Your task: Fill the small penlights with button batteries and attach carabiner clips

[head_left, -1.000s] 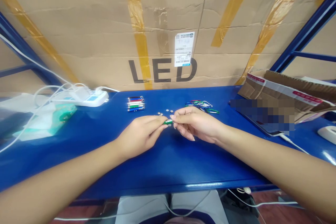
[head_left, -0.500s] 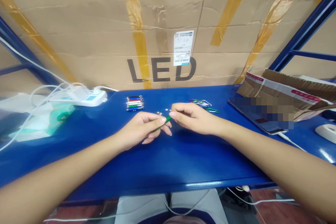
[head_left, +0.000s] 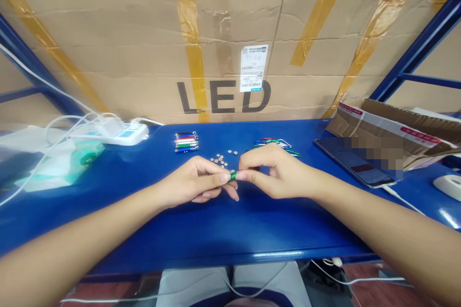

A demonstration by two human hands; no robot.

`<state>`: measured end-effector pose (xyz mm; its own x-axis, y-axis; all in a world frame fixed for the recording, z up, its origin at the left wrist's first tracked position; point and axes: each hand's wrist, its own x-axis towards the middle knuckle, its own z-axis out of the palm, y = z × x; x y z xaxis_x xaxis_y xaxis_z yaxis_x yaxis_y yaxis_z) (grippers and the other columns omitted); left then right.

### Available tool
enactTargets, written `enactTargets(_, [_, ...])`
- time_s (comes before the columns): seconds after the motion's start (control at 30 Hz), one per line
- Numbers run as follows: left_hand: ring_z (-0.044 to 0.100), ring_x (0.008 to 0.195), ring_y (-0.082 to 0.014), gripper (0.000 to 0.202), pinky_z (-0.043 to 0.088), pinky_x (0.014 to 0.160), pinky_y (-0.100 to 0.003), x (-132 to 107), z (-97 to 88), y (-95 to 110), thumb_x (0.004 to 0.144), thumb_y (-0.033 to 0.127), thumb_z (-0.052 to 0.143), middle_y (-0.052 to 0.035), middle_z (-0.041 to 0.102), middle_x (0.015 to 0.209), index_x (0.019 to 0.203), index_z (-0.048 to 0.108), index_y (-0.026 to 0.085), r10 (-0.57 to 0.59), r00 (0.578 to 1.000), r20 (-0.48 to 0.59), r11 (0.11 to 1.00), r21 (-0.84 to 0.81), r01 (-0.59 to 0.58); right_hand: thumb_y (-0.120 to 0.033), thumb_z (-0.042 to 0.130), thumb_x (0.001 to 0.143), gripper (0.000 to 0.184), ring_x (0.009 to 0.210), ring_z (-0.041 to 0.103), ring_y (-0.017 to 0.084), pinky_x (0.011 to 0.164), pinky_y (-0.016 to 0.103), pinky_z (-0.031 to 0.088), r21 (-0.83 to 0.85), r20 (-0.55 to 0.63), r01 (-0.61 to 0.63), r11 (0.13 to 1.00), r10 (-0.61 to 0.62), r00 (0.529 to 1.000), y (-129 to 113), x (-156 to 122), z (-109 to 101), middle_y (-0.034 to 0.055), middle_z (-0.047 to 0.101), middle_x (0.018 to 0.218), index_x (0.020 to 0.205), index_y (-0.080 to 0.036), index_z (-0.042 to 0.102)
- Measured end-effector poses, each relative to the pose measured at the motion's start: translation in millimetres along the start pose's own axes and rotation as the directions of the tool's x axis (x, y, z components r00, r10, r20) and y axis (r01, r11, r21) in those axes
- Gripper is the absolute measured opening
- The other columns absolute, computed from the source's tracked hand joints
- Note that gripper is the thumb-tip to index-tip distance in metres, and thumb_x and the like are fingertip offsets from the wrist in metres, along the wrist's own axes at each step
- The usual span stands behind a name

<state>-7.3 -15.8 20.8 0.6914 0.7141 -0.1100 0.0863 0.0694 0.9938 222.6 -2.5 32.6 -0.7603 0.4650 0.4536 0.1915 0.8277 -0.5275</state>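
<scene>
A small green tube, like the body of a mini flashlight (head_left: 233, 176), lies between my two hands above the blue table (head_left: 230, 235). My left hand (head_left: 190, 181) pinches it from the left with thumb and fingers, hiding much of it. The thumb and index fingertips of my right hand (head_left: 275, 172) close on its right end. Just beyond are several loose button cells (head_left: 218, 159). A neat row of mini flashlights (head_left: 186, 144) in different colours lies behind my left hand. Coloured carabiners (head_left: 275, 143) are heaped behind my right hand, which partly covers them.
At the left are a white power strip (head_left: 135, 135) with cords and a tissue pack (head_left: 79, 163). A phone (head_left: 351, 163) on a cable leans by an opened carton (head_left: 385, 122) at the right. A large LED-marked cardboard box (head_left: 144, 57) walls off the back.
Both hands have come slightly lower and nearer to me with the green tube, less of which shows. More button cells are uncovered behind them. The view has shifted a little.
</scene>
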Motion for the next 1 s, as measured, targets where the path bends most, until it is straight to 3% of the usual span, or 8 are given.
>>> enactTargets(0.1, [0.055,0.05,-0.0087,0.028,0.045,0.046,-0.019,0.0,3.5,-7.3,0.094,0.032,0.062,-0.0047,0.07,0.063,0.09,0.079,0.011,0.307,0.941,-0.143,0.898,0.37,-0.236,-0.029,0.055,0.095,0.032,0.054,0.044,0.009,0.053,0.022,0.036,0.115,-0.066,-0.156,0.981,0.164,0.984,-0.7,2.3,6.9,-0.0026,0.052,0.058,0.066,-0.016,0.059])
enactTargets(0.2, [0.073,0.079,-0.0168,0.02,0.058,0.073,-0.025,0.6,2.9,-15.8,0.094,0.021,0.06,-0.0089,0.079,0.089,0.096,0.078,0.013,0.643,0.761,-0.082,0.532,0.764,-0.366,-0.037,0.057,0.092,0.035,0.042,0.044,0.008,0.043,0.021,0.034,0.349,-0.039,-0.408,0.844,0.448,0.893,-1.3,4.9,17.9,-0.0051,0.048,0.049,0.063,-0.018,0.053])
enactTargets(0.3, [0.075,0.085,-0.0196,0.019,0.059,0.079,-0.025,1.1,0.2,-21.3,0.094,0.015,0.059,-0.0124,0.079,0.098,0.102,0.075,0.01,0.76,0.644,0.088,0.165,0.932,-0.322,-0.048,0.06,0.089,0.04,0.032,0.043,0.008,0.036,0.021,0.031,0.553,0.061,-0.534,0.639,0.609,0.791,-0.3,5.9,26.5,-0.0068,0.045,0.042,0.062,-0.019,0.05])
enactTargets(0.37, [0.076,0.084,-0.0205,0.019,0.06,0.08,-0.026,1.5,-1.0,-22.5,0.093,0.014,0.059,-0.0136,0.079,0.098,0.102,0.074,0.008,0.771,0.62,0.142,0.05,0.958,-0.281,-0.054,0.063,0.085,0.044,0.033,0.043,0.009,0.035,0.021,0.032,0.632,0.099,-0.529,0.566,0.618,0.78,1.3,5.9,27.8,-0.0064,0.046,0.043,0.062,-0.019,0.051])
enactTargets(0.47, [0.076,0.087,-0.0206,0.02,0.06,0.084,-0.027,2.4,0.1,-21.2,0.094,0.015,0.058,-0.0131,0.079,0.098,0.104,0.074,0.008,0.779,0.612,0.139,0.032,0.965,-0.259,-0.059,0.068,0.081,0.047,0.035,0.044,0.008,0.036,0.021,0.033,0.663,0.107,-0.504,0.555,0.596,0.796,3.4,6.6,24.1,-0.0063,0.046,0.044,0.062,-0.018,0.052])
enactTargets(0.63, [0.075,0.087,-0.016,0.021,0.058,0.081,-0.022,3.4,0.7,-14.5,0.095,0.021,0.06,-0.009,0.079,0.104,0.108,0.075,0.012,0.766,0.643,0.009,0.201,0.946,-0.253,-0.054,0.055,0.092,0.046,0.037,0.044,0.009,0.041,0.022,0.035,0.633,0.117,-0.503,0.588,0.57,0.814,7.3,11.0,17.9,-0.0057,0.045,0.047,0.064,-0.018,0.052])
enactTargets(0.77, [0.073,0.081,-0.0169,0.022,0.058,0.077,-0.026,5.4,-16.8,-7.5,0.092,0.032,0.064,-0.0044,0.08,0.098,0.102,0.078,0.018,0.68,0.714,-0.167,0.315,0.946,-0.079,-0.052,0.035,0.1,0.051,0.044,0.045,0.01,0.046,0.024,0.036,0.392,0.006,-0.54,0.745,0.585,0.811,15.4,11.5,16.3,-0.0032,0.048,0.052,0.068,-0.018,0.057])
enactTargets(1.0, [0.067,0.104,-0.0311,0.025,0.054,0.086,-0.041,6.1,-61.0,3.7,0.088,0.036,0.061,-0.0056,0.075,0.111,0.101,0.079,0.025,0.462,0.809,-0.363,0.125,0.93,0.346,-0.021,0.057,0.088,0.009,0.071,0.057,0.016,0.067,0.028,0.044,-0.274,-0.167,-0.41,0.87,0.377,0.911,35.4,3.6,14.7,0.0032,0.065,0.08,0.085,-0.018,0.065])
